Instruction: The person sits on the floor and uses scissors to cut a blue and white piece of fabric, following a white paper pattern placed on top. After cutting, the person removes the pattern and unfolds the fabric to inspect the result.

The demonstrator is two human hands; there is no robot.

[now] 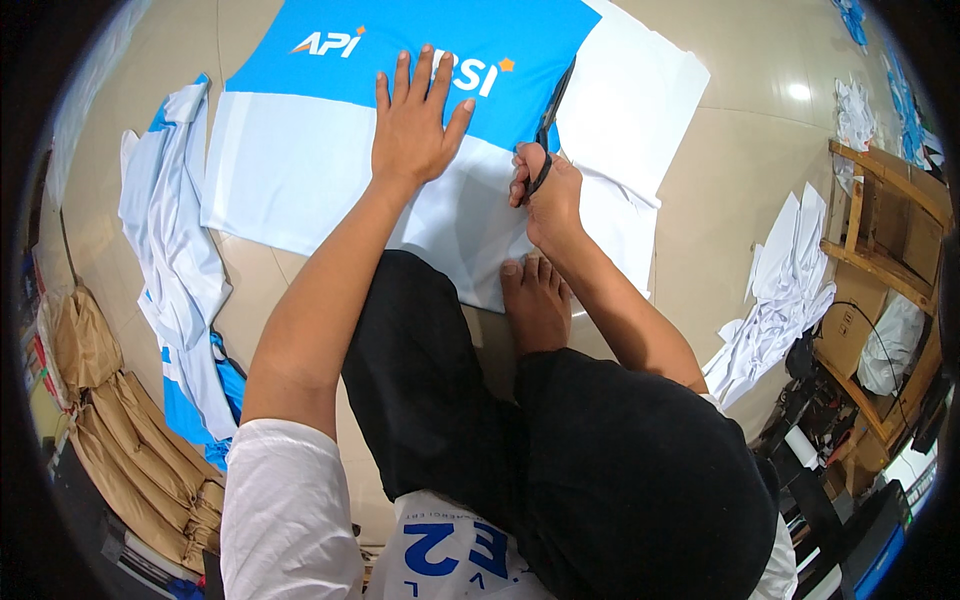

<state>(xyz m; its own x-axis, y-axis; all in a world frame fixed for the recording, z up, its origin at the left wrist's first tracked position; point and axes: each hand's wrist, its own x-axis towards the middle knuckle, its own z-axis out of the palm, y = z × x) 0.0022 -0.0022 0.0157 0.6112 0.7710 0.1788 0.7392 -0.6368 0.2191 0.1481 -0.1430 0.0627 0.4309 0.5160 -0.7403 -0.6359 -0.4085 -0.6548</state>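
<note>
Cloth, flat and thin, blue above and pale below [290, 160], lies at the top middle of the frame, beside a plain white sheet [645, 110] at upper right. The left hand [412, 135] presses the cloth, fingers spread apart. The right hand [556, 195] has fingers wrapped around long black scissors [546, 128]. Cutting seems partway along the right edge; the part above the blades looks left to do.

White T-shirt [380, 568] on the worker I'm watching; the short left sleeve [285, 500] stops above the elbow. Front print: large blue characters [437, 529], smaller ones around. Loose, plain black bottoms [430, 370] reach over the knees. Right foot [537, 305] bare. Left hand [412, 138], right hand [550, 195]: ungloved, forearms bare.
</note>
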